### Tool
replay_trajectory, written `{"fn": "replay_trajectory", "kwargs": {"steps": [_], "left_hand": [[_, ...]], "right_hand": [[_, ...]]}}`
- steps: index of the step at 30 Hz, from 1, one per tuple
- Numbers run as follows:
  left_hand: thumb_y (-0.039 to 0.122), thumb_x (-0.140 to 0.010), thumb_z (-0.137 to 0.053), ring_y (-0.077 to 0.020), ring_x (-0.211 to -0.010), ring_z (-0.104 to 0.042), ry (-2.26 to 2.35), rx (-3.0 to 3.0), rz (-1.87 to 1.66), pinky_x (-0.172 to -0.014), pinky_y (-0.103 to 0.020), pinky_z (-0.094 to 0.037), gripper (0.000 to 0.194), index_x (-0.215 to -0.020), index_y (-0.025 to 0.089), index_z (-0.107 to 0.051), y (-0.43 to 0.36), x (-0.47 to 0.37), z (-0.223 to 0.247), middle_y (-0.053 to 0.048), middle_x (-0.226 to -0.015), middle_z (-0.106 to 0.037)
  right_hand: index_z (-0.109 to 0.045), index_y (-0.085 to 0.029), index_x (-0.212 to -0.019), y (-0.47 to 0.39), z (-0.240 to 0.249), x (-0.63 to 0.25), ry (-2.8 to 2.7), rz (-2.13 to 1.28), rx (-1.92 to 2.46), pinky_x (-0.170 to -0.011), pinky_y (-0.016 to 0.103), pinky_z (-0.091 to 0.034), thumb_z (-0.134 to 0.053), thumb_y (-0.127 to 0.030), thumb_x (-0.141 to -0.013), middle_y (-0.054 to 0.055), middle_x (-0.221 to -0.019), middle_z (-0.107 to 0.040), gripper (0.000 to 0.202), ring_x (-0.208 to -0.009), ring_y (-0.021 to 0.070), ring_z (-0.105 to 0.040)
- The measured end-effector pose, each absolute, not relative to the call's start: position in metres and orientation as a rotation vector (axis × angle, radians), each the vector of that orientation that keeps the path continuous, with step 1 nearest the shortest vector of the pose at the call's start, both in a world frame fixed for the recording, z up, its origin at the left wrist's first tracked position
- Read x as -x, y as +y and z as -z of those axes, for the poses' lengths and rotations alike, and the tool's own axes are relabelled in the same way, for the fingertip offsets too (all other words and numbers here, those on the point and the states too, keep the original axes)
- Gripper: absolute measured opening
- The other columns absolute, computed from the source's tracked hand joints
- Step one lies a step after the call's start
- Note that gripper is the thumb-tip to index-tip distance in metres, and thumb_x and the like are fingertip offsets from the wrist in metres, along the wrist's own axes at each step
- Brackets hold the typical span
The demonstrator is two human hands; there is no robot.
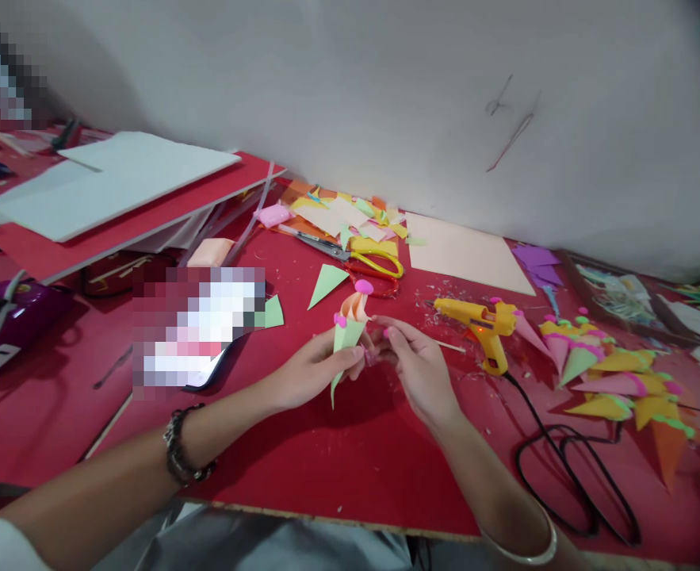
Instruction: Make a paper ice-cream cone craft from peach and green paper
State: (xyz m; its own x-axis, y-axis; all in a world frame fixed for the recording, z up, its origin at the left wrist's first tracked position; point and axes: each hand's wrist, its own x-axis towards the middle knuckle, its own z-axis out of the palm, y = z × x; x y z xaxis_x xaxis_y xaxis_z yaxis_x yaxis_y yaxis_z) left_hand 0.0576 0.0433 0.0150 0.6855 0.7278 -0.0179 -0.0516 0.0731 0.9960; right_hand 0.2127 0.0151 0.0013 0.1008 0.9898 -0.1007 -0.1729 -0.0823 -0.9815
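Note:
My left hand (pixel 319 365) is closed around a paper ice-cream cone (pixel 346 339). Its wrapper is pale green with the tip pointing down, topped by a peach paper swirl and bright pink bits. My right hand (pixel 415 361) is just to the right of the cone, thumb and fingers pinched together. Something small and pink shows between the two hands; what the right fingers hold is too small to make out. On the red table beyond my hands lie a green paper piece (pixel 327 284) and yellow-handled scissors (pixel 376 262).
A yellow glue gun (pixel 477 321) with a looping black cable stands to the right. Several paper cones (pixel 617 385) lie farther right. A blurred-out phone (pixel 200 329) is at left, near a purple power strip (pixel 22 325). Paper scraps (pixel 350 218) are heaped near the wall.

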Motion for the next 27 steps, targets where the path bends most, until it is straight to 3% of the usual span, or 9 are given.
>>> {"fn": "replay_trajectory", "kwargs": {"steps": [4,10,14,21,27], "left_hand": [[0.033,-0.084,-0.036,-0.0100,-0.059,-0.043,0.606,-1.404,-0.640,-0.060,-0.024,-0.037,0.021,-0.078,0.015,-0.045,0.0442,-0.0570,-0.0162,0.002,-0.062,-0.045],[0.034,-0.083,-0.039,-0.0114,-0.070,-0.047,0.733,-1.427,-0.669,-0.071,-0.024,-0.039,0.022,-0.081,0.015,-0.049,0.0430,-0.0568,-0.0162,0.002,-0.069,-0.049],[0.037,-0.080,-0.044,-0.0136,-0.082,-0.050,0.875,-1.409,-0.723,-0.073,-0.023,-0.041,0.023,-0.090,0.017,-0.051,0.0396,-0.0581,-0.0135,0.000,-0.085,-0.054],[0.035,-0.078,-0.050,-0.0066,-0.053,-0.046,0.800,-1.339,-0.679,-0.050,-0.018,-0.040,0.028,-0.099,0.017,-0.046,0.0364,-0.0599,-0.0133,0.003,-0.068,-0.052],[0.033,-0.072,-0.057,-0.0059,-0.051,-0.048,0.798,-1.394,-0.629,-0.048,-0.016,-0.038,0.021,-0.067,0.013,-0.052,0.0392,-0.0595,-0.0142,0.003,-0.059,-0.054]], "right_hand": [[-0.065,-0.019,-0.078,0.0135,-0.0043,-0.2133,-1.004,-1.175,1.280,-0.046,0.019,-0.040,-0.053,-0.032,-0.076,-0.004,-0.053,-0.052,0.018,-0.046,0.0060,-0.046],[-0.060,-0.022,-0.095,0.0143,-0.0036,-0.2115,-0.997,-1.131,1.246,-0.067,0.025,-0.046,-0.054,-0.026,-0.076,0.000,-0.079,-0.062,0.021,-0.068,0.0102,-0.057],[-0.060,-0.020,-0.078,0.0134,-0.0038,-0.2120,-1.040,-1.090,1.257,-0.061,0.021,-0.044,-0.055,-0.028,-0.076,-0.003,-0.068,-0.060,0.009,-0.060,0.0080,-0.054],[-0.061,-0.022,-0.079,0.0134,-0.0083,-0.2126,-1.097,-1.011,1.308,-0.057,0.017,-0.043,-0.060,-0.025,-0.072,-0.004,-0.071,-0.061,0.007,-0.059,0.0064,-0.053],[-0.062,-0.022,-0.087,0.0125,-0.0094,-0.2109,-1.081,-1.053,1.301,-0.066,0.022,-0.047,-0.056,-0.026,-0.075,-0.001,-0.078,-0.064,0.014,-0.068,0.0097,-0.058]]}}
